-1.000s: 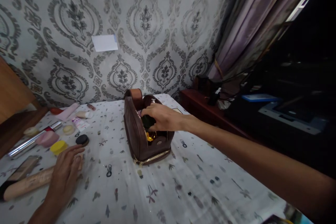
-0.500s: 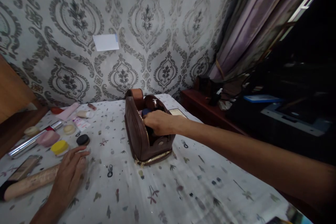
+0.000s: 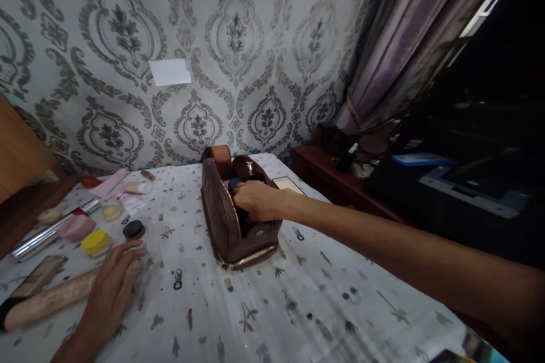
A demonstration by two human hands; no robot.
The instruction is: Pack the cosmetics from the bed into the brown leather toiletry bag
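Observation:
My right hand (image 3: 258, 201) reaches into the open top of a brown zippered cosmetic bag (image 3: 219, 218). Its fingers curl down inside, and whatever they grip is hidden. Beside its knuckles a dark blue round item (image 3: 234, 183) shows in the bag. My left hand (image 3: 114, 283) lies palm down on the sheet, fingers stretched out and holding nothing. It rests by the end of a beige tube with a black cap (image 3: 51, 298). A yellow-lidded jar (image 3: 96, 243) and a small black-lidded jar (image 3: 133, 229) stand just beyond its fingertips.
On the patterned sheet (image 3: 204, 317) at left lie a pink sponge (image 3: 76, 227), a silver tube (image 3: 53, 232), a compact (image 3: 40, 277) and several small cosmetics. A phone-like item (image 3: 288, 185) lies behind the bag. A reddish wooden surface (image 3: 315, 164) borders the right side.
Very little differs. My right hand stays in the bag with its knuckles slightly shifted, and the dark blue item shows a bit more. My left hand stays in place.

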